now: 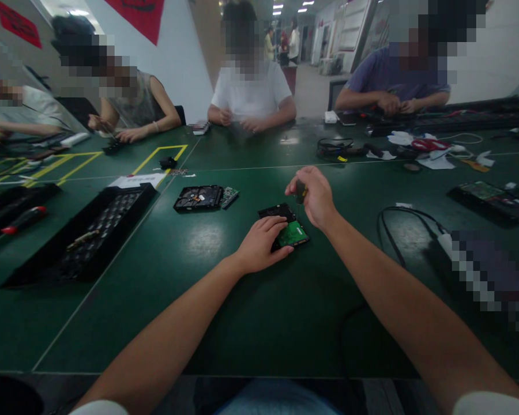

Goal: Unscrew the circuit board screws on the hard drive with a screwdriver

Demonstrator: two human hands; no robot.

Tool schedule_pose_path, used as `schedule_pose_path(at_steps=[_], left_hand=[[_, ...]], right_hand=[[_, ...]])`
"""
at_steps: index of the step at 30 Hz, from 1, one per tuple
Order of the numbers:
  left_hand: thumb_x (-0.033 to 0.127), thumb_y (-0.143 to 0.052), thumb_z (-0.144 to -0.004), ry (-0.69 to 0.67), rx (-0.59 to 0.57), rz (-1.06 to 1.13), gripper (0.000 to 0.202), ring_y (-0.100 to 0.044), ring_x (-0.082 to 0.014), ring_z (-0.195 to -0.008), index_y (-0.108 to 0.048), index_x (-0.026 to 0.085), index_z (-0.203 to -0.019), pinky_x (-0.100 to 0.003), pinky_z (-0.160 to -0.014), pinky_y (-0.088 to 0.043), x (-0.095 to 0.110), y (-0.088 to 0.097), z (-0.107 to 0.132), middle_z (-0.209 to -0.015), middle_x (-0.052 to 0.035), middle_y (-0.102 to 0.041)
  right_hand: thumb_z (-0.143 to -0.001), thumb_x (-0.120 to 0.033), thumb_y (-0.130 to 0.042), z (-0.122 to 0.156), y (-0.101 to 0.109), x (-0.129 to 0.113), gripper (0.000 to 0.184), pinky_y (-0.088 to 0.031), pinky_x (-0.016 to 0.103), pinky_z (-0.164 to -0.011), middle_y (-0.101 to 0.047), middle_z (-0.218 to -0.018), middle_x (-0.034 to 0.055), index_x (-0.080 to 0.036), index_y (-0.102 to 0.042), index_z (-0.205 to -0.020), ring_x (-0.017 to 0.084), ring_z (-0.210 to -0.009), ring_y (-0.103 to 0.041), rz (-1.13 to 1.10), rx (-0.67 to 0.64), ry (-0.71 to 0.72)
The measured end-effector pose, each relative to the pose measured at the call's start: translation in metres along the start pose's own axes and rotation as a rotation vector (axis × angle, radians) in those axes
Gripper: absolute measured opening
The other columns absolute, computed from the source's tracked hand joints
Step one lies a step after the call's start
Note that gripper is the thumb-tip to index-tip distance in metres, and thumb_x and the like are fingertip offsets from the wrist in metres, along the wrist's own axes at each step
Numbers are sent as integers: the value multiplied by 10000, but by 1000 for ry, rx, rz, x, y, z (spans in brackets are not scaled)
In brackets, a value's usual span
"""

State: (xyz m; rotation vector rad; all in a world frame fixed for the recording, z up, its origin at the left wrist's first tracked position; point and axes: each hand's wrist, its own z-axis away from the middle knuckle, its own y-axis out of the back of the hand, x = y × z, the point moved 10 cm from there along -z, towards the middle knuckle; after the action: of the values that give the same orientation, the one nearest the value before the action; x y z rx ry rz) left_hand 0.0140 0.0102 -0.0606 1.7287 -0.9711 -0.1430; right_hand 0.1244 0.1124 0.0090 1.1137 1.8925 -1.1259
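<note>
One tray (116, 242) holds metal (83, 240); right grip (319, 195) clasps screwdriver (301, 192), left grip (260, 245) spread over drive (294, 234).

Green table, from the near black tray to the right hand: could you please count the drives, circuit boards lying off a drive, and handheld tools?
Drives: 2 (drive under left hand, drive farther left)
Circuit board off a drive: 1
Tool in right hand: 1
Total: 4
</note>
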Motion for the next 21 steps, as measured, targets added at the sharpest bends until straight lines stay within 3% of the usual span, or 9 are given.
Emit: schedule_pose_path(at_steps=[9, 17, 21], left_hand=[[507, -682, -960, -1, 1, -3, 606, -539, -330, -1424, -541, 192, -1457, -547, -1208, -438, 0, 0, 0, -1512, -150, -589], [486, -692, -955, 6, -7, 15, 598, -536, -340, -1430, -541, 215, -1466, -577, -1207, -436, 1, 1, 0, -1512, -147, -586], [500, -689, -955, 7, -11, 12, 604, -533, -338, -1435, -543, 209, -1464, -571, -1214, -430, 1, 0, 0, -1516, -149, -583]], right_hand=[[-930, -451, -684, 0, -1, 0, 261, -535, 311, -757, -667, -750, -2, -239, -674, -778, 161, -742, -651, 60, -38, -13], [-875, -489, -770, -1, 6, 3, 278, -535, 303, -746, -658, -733, -29, -258, -620, -839, 149, -710, -635, 75, 30, -31], [-909, -539, -711, -2, 5, 2, 312, -545, 314, -758, -654, -733, -15, -252, -642, -807, 154, -710, -645, 70, 15, -22]])
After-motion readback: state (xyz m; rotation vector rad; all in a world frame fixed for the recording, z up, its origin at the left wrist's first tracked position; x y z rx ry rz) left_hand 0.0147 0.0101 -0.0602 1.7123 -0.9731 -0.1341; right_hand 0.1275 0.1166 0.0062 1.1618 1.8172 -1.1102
